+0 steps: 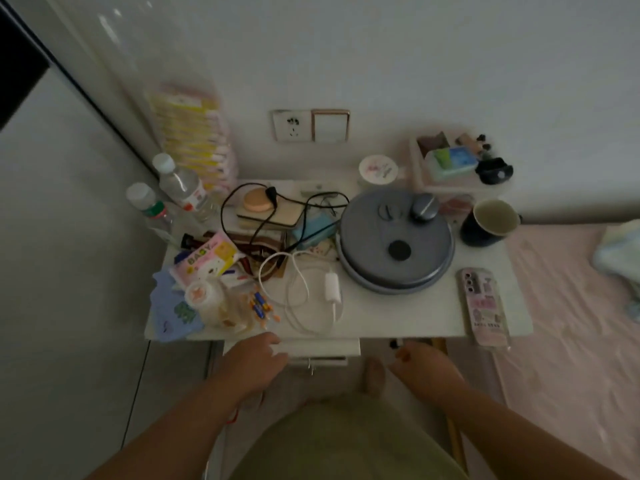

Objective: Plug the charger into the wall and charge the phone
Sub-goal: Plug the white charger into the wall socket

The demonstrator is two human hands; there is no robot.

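A white charger block (332,287) lies on the white bedside table (398,313), its white cable (298,299) looped to its left. The phone (486,304), in a stickered pale case, rests face down at the table's right front corner. A white wall socket (293,125) sits on the wall above the table, with nothing plugged in. My left hand (254,362) hovers just below the table's front edge, fingers loosely apart and empty. My right hand (420,367) hangs lower right of it, also empty, fingers relaxed.
A round grey lidded appliance (394,239) fills the table's middle. A dark mug (490,221), two water bottles (180,187), black cables (263,216), wipes packets (204,261) and small clutter crowd the left. A switch plate (330,125) is beside the socket. A pink bed (571,323) lies right.
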